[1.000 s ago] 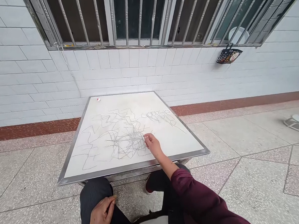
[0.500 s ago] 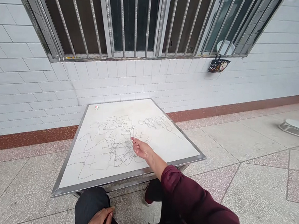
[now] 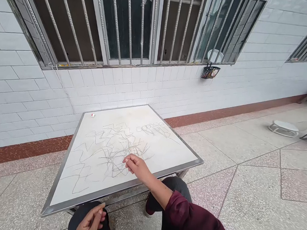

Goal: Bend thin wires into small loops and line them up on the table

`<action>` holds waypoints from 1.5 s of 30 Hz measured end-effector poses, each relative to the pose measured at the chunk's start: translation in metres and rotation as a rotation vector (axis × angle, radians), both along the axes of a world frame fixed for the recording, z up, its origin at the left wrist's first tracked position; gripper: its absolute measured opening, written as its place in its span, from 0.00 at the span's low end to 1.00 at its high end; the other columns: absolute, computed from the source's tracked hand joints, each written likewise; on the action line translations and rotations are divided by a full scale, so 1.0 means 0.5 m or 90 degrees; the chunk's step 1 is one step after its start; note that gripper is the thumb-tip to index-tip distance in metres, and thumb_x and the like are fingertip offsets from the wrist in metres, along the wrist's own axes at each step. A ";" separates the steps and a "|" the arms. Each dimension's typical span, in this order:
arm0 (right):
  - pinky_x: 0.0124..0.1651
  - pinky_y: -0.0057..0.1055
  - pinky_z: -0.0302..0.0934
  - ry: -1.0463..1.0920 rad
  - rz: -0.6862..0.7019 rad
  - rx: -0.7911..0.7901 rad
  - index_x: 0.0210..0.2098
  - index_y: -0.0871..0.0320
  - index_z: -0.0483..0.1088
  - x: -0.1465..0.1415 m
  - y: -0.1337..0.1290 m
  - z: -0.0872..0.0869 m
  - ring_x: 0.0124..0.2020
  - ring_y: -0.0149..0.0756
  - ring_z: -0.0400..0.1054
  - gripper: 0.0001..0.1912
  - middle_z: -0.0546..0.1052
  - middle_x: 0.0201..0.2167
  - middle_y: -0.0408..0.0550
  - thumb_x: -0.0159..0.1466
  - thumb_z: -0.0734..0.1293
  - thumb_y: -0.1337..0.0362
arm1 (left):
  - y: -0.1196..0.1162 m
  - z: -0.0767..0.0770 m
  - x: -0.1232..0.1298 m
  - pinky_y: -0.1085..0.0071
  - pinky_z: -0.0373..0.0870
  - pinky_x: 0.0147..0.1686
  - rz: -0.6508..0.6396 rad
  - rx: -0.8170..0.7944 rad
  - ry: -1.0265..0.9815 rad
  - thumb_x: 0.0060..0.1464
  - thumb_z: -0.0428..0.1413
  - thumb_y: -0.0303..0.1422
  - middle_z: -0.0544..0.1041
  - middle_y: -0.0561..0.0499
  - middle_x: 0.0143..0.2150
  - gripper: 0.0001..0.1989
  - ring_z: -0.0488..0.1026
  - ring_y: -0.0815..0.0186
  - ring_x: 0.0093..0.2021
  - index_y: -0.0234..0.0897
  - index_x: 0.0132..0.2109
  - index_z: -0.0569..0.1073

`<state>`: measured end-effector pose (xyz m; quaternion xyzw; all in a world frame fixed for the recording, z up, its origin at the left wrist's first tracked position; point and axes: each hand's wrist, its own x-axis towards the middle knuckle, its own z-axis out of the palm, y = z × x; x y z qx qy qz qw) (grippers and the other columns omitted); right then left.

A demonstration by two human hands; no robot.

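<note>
A white table [image 3: 166, 151] with a grey metal edge stands before me, covered in thin dark scribbled lines [image 3: 116, 158] over its middle and left. My right hand [image 3: 135, 165] is over the scribbles near the front, its fingers pinched together on something too small to make out. Low at the bottom, my left hand [image 3: 91, 221] rests by my left knee, in front of the table's near edge, thumb and fingers close together; whether anything lies between them I cannot tell. A small red and white object [image 3: 92, 115] sits at the table's back left corner.
Behind the table is a white tiled wall [image 3: 113, 87] with a barred window [image 3: 133, 26]. A dark perforated basket [image 3: 209, 72] hangs from the sill. A round white stool [image 3: 284, 127] stands on the floor at the right, with part of a dark chair at the frame's edge.
My right hand has moved back toward the table's front edge, still pinched. My left hand has risen a little and turned, showing its thumb and fingers. The view has shifted to the right.
</note>
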<state>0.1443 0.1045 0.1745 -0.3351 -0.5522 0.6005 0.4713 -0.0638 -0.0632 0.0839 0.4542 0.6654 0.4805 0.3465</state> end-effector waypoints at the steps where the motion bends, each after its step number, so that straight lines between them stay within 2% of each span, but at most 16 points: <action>1: 0.21 0.22 0.52 -0.034 -0.001 0.032 0.32 0.56 0.72 0.003 -0.006 -0.007 0.21 0.26 0.61 0.09 0.70 0.24 0.40 0.61 0.65 0.58 | 0.021 0.029 0.006 0.68 0.78 0.29 0.017 0.036 -0.008 0.51 0.55 0.51 0.82 0.45 0.36 0.25 0.80 0.57 0.35 0.34 0.45 0.77; 3: 0.24 0.24 0.57 -0.114 -0.018 0.102 0.33 0.55 0.72 0.006 -0.003 -0.031 0.23 0.28 0.64 0.08 0.70 0.25 0.40 0.62 0.63 0.59 | 0.069 0.075 0.035 0.66 0.77 0.37 -0.002 0.120 0.041 0.58 0.51 0.45 0.81 0.44 0.42 0.22 0.78 0.57 0.42 0.36 0.51 0.73; 5: 0.30 0.26 0.61 -0.141 -0.029 0.112 0.31 0.56 0.71 0.003 0.014 -0.067 0.26 0.30 0.66 0.06 0.71 0.23 0.40 0.60 0.64 0.61 | 0.120 0.092 0.075 0.61 0.75 0.44 -0.087 0.222 0.197 0.62 0.45 0.41 0.78 0.40 0.48 0.21 0.76 0.58 0.48 0.35 0.57 0.68; 6: 0.34 0.28 0.63 -0.150 -0.033 0.114 0.29 0.56 0.71 0.000 0.024 -0.087 0.28 0.31 0.67 0.06 0.71 0.24 0.41 0.60 0.65 0.62 | 0.143 0.087 0.095 0.58 0.73 0.48 -0.102 0.238 0.227 0.63 0.45 0.40 0.76 0.39 0.51 0.21 0.74 0.57 0.51 0.36 0.58 0.67; 8: 0.39 0.32 0.64 -0.160 -0.047 0.117 0.30 0.57 0.71 -0.006 0.041 -0.126 0.30 0.32 0.69 0.06 0.73 0.26 0.42 0.60 0.64 0.62 | 0.178 0.059 0.126 0.55 0.67 0.54 -0.133 0.242 0.264 0.61 0.47 0.38 0.73 0.39 0.55 0.20 0.70 0.56 0.55 0.36 0.57 0.68; 10: 0.42 0.34 0.65 -0.162 -0.063 0.123 0.33 0.57 0.71 -0.009 0.052 -0.153 0.32 0.33 0.70 0.08 0.74 0.29 0.44 0.61 0.63 0.60 | 0.193 0.023 0.139 0.54 0.64 0.57 -0.162 0.242 0.295 0.60 0.49 0.35 0.72 0.40 0.55 0.19 0.68 0.56 0.56 0.36 0.57 0.68; 12: 0.43 0.34 0.66 -0.159 -0.081 0.132 0.36 0.57 0.70 -0.006 0.058 -0.165 0.34 0.34 0.72 0.10 0.75 0.32 0.45 0.63 0.61 0.58 | 0.195 -0.002 0.137 0.53 0.62 0.58 -0.175 0.243 0.317 0.60 0.49 0.33 0.71 0.41 0.56 0.19 0.67 0.56 0.57 0.37 0.57 0.67; 15: 0.43 0.34 0.67 -0.159 -0.132 0.154 0.41 0.56 0.69 0.013 0.063 -0.159 0.38 0.35 0.72 0.15 0.76 0.36 0.47 0.66 0.57 0.55 | 0.192 -0.013 0.124 0.52 0.62 0.58 -0.184 0.243 0.338 0.61 0.48 0.31 0.71 0.42 0.56 0.18 0.66 0.57 0.57 0.38 0.58 0.67; 19: 0.42 0.33 0.67 -0.211 -0.213 0.195 0.46 0.57 0.67 0.058 0.053 -0.144 0.39 0.35 0.71 0.19 0.74 0.38 0.49 0.69 0.52 0.55 | 0.189 -0.004 0.117 0.54 0.63 0.57 -0.206 0.244 0.356 0.62 0.48 0.30 0.71 0.44 0.55 0.16 0.65 0.58 0.58 0.40 0.56 0.68; 22: 0.42 0.35 0.65 -0.303 -0.226 0.242 0.44 0.57 0.69 0.100 0.028 -0.146 0.38 0.37 0.69 0.15 0.74 0.38 0.50 0.68 0.55 0.57 | 0.187 -0.001 0.119 0.54 0.63 0.58 -0.217 0.246 0.364 0.62 0.48 0.30 0.71 0.44 0.55 0.15 0.64 0.58 0.58 0.39 0.53 0.70; 27: 0.44 0.36 0.63 -0.477 -0.174 0.320 0.37 0.56 0.72 0.146 -0.012 -0.165 0.40 0.41 0.65 0.06 0.73 0.35 0.49 0.64 0.63 0.63 | 0.184 -0.002 0.119 0.53 0.63 0.57 -0.235 0.249 0.370 0.61 0.49 0.31 0.73 0.44 0.52 0.12 0.64 0.58 0.58 0.39 0.48 0.73; 31: 0.42 0.35 0.63 -0.577 -0.142 0.363 0.35 0.56 0.72 0.144 -0.015 -0.177 0.41 0.42 0.64 0.05 0.72 0.35 0.50 0.64 0.64 0.66 | 0.183 0.005 0.118 0.52 0.63 0.56 -0.251 0.247 0.385 0.60 0.50 0.32 0.74 0.45 0.50 0.11 0.64 0.56 0.57 0.40 0.47 0.75; 37: 0.36 0.32 0.64 -0.632 -0.118 0.403 0.34 0.58 0.69 0.134 -0.009 -0.169 0.34 0.38 0.66 0.07 0.70 0.34 0.49 0.66 0.60 0.68 | 0.176 0.019 0.117 0.51 0.61 0.58 -0.292 0.246 0.410 0.61 0.48 0.30 0.72 0.47 0.55 0.17 0.61 0.57 0.60 0.42 0.55 0.70; 41: 0.39 0.31 0.65 -0.608 -0.105 0.415 0.38 0.58 0.68 0.126 -0.016 -0.148 0.35 0.35 0.68 0.07 0.71 0.35 0.48 0.68 0.58 0.68 | 0.173 0.019 0.116 0.50 0.60 0.58 -0.316 0.238 0.421 0.62 0.47 0.30 0.71 0.46 0.56 0.17 0.61 0.56 0.60 0.41 0.56 0.69; 45: 0.44 0.25 0.64 -0.590 -0.036 0.433 0.40 0.57 0.68 0.081 -0.023 -0.136 0.39 0.31 0.69 0.06 0.73 0.36 0.45 0.68 0.59 0.68 | 0.170 0.015 0.115 0.50 0.59 0.58 -0.341 0.229 0.429 0.61 0.48 0.30 0.70 0.46 0.58 0.16 0.60 0.55 0.60 0.41 0.54 0.72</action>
